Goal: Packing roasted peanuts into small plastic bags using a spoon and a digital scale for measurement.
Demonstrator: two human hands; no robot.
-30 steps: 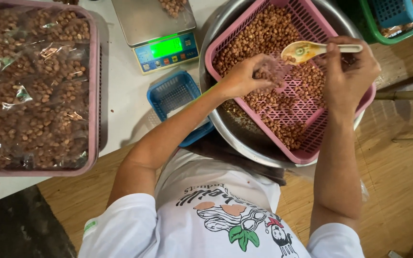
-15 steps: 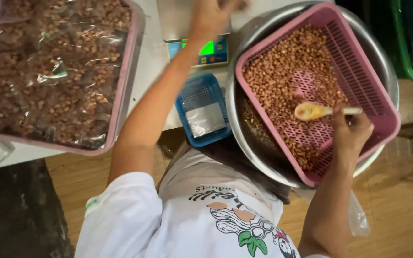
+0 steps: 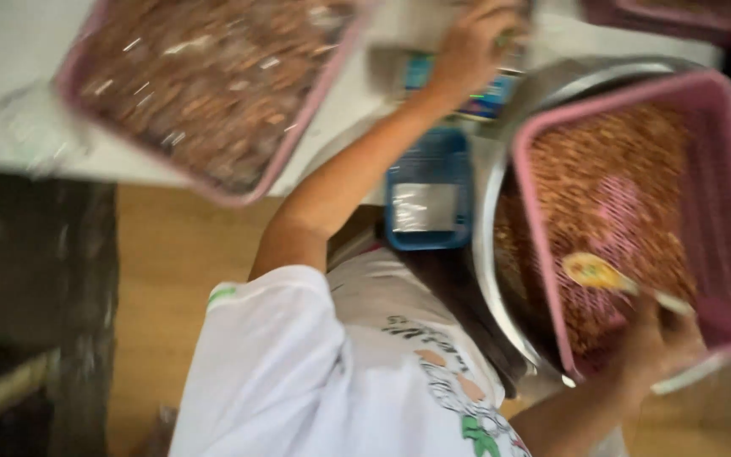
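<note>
Right hand (image 3: pixel 657 343), fingers closed around yellow plastic scoop (image 3: pixel 596 272) inside pink perforated plastic basket (image 3: pixel 725 326); left hand (image 3: pixel 471 46) beyond basket at scale, finger state indiscernible.

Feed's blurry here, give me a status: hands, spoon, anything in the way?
Left hand up at the scale, grip unclear. Right hand holds spoon over peanuts in pink basket. Nothing blocking.

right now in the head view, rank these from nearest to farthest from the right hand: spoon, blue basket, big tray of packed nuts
1. Spoon: held in the right hand, over the pink basket at lower right.
2. Blue basket: centre, on the table edge left of the metal bowl.
3. Big tray of packed nuts: upper left, farthest away.
</note>
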